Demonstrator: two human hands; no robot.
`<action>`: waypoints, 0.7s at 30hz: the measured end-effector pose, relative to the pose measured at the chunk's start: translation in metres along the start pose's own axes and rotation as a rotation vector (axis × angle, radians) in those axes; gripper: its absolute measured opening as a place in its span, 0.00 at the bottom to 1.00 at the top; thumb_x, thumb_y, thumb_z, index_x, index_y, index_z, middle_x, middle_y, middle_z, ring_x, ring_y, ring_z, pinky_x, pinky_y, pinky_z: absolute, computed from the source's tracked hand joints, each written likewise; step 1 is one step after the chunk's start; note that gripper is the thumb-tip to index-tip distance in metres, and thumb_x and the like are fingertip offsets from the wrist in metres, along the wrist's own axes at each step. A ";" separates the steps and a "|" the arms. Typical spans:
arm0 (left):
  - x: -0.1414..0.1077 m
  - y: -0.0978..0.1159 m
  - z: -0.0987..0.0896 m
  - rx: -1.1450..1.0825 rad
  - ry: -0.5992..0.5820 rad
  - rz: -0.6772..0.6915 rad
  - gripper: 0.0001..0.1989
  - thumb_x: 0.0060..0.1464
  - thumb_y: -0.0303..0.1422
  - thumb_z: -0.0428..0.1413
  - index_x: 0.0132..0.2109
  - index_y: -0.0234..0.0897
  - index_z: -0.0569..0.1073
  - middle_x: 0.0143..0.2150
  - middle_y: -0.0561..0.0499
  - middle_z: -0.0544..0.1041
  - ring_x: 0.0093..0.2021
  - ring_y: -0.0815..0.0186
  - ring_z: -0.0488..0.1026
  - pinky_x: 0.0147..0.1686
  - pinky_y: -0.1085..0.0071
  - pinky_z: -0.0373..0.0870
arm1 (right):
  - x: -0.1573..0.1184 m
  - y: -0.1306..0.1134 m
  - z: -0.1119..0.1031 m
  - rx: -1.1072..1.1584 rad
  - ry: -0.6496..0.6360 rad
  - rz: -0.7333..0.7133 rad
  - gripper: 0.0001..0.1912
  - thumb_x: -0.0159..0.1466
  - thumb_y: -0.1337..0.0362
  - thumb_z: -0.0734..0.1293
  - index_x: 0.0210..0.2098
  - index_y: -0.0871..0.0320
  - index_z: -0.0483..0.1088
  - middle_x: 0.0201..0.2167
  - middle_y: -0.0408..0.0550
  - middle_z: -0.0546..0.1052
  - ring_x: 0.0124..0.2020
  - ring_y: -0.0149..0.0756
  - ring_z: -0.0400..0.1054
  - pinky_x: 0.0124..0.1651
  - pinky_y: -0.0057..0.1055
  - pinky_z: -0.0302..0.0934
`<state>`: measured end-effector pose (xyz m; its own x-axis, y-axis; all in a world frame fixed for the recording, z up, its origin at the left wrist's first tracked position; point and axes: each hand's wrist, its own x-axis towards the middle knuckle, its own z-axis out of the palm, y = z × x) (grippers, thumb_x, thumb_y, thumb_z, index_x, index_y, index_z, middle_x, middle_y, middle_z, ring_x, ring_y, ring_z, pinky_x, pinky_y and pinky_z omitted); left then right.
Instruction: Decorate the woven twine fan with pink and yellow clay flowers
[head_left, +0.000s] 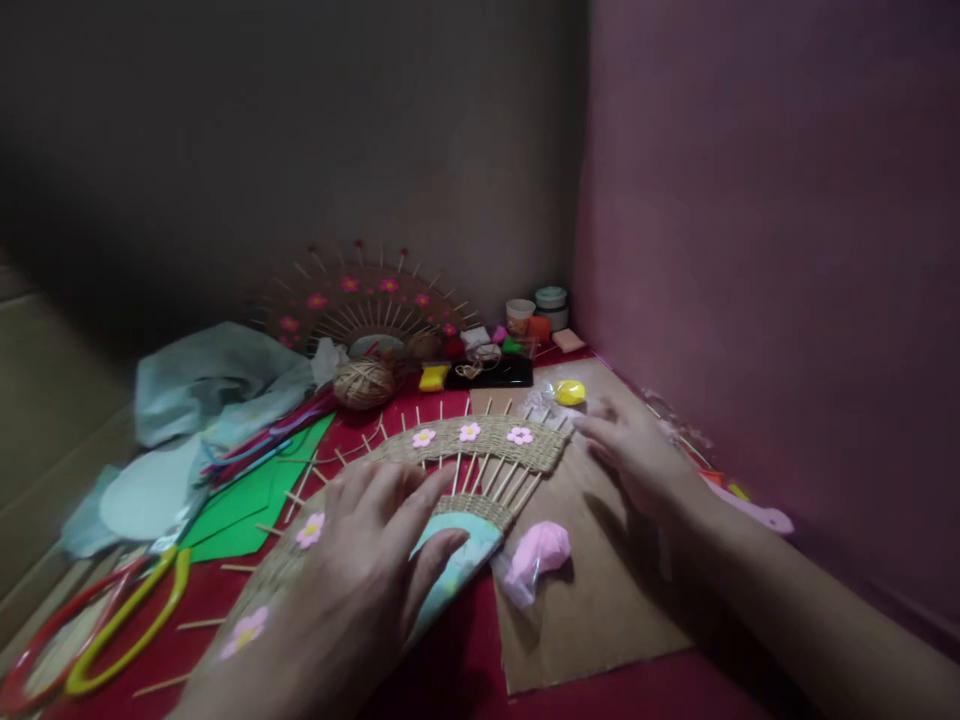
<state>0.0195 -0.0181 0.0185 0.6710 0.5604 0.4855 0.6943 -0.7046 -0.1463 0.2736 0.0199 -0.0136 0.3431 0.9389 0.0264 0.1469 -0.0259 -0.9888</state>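
A half-round woven fan (480, 455) of twine on thin sticks lies in front of me, with pink flowers along its band and a pale blue base. My left hand (352, 560) rests over its left part, fingers loosely bent and thumb apart, hiding some of the weave. Just beyond the fan's right end is my right hand (637, 450), its fingers apart beside a yellow lump of clay (570, 392) in clear plastic. Whether the fingertips touch the plastic I cannot tell. The flower (520, 436) nearest that end has a centre without visible yellow.
Pink clay (540, 552) in plastic sits on brown cardboard (600, 620). Scissors (127, 630), green sheets (240, 510) and a twine ball (363, 382) lie left. Behind stand another flowered fan (360, 300), a paper cup (520, 316) and a jar (551, 308). Walls border the back and right.
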 end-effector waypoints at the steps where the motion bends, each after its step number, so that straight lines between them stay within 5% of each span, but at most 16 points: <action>1: 0.001 0.002 -0.001 -0.018 0.012 -0.010 0.16 0.61 0.32 0.49 0.54 0.32 0.66 0.45 0.41 0.69 0.46 0.54 0.62 0.45 0.54 0.60 | 0.003 -0.003 -0.005 -0.102 0.068 -0.085 0.31 0.55 0.66 0.64 0.58 0.59 0.57 0.57 0.59 0.64 0.60 0.51 0.54 0.59 0.52 0.51; 3: 0.005 0.007 -0.004 -0.061 0.013 -0.031 0.14 0.61 0.32 0.49 0.53 0.32 0.67 0.45 0.42 0.70 0.46 0.56 0.63 0.45 0.55 0.60 | 0.016 -0.010 -0.011 -0.334 0.110 -0.258 0.36 0.57 0.69 0.63 0.63 0.60 0.50 0.64 0.58 0.53 0.65 0.50 0.43 0.64 0.49 0.41; 4: 0.008 0.009 -0.006 -0.076 0.014 -0.037 0.14 0.61 0.32 0.49 0.52 0.33 0.68 0.44 0.43 0.70 0.45 0.56 0.63 0.45 0.56 0.61 | 0.025 -0.013 -0.011 -0.476 0.064 -0.329 0.32 0.58 0.71 0.63 0.62 0.61 0.54 0.64 0.58 0.55 0.65 0.49 0.45 0.65 0.47 0.41; 8: 0.018 0.015 -0.020 -0.066 0.082 -0.055 0.15 0.61 0.33 0.50 0.52 0.30 0.69 0.41 0.42 0.70 0.41 0.57 0.63 0.41 0.57 0.61 | 0.068 -0.014 -0.002 -0.750 -0.134 -0.359 0.16 0.65 0.62 0.64 0.52 0.58 0.66 0.54 0.53 0.67 0.51 0.43 0.64 0.52 0.47 0.61; 12: 0.023 0.018 -0.044 -0.053 0.204 -0.075 0.15 0.61 0.33 0.49 0.51 0.31 0.70 0.40 0.43 0.69 0.40 0.58 0.62 0.40 0.58 0.61 | 0.094 0.001 0.008 -0.886 -0.243 -0.308 0.16 0.65 0.60 0.63 0.51 0.59 0.66 0.50 0.52 0.70 0.45 0.39 0.68 0.46 0.41 0.65; 16: 0.023 0.019 -0.058 -0.082 0.295 -0.068 0.16 0.61 0.31 0.49 0.53 0.29 0.69 0.40 0.43 0.69 0.40 0.59 0.62 0.42 0.59 0.61 | 0.092 0.002 0.009 -0.893 -0.282 -0.351 0.16 0.65 0.60 0.64 0.51 0.59 0.66 0.50 0.52 0.70 0.46 0.39 0.68 0.46 0.41 0.65; 21: 0.023 0.009 -0.044 -0.199 0.274 -0.105 0.13 0.60 0.29 0.49 0.51 0.33 0.71 0.39 0.45 0.71 0.40 0.59 0.63 0.42 0.59 0.60 | 0.049 -0.023 0.017 -0.676 -0.349 -0.511 0.12 0.65 0.62 0.63 0.46 0.59 0.68 0.45 0.50 0.72 0.42 0.36 0.68 0.44 0.37 0.65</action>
<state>0.0295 -0.0308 0.0659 0.4855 0.5156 0.7060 0.6732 -0.7357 0.0744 0.2710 0.0723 0.0083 -0.1969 0.9388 0.2825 0.7533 0.3293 -0.5693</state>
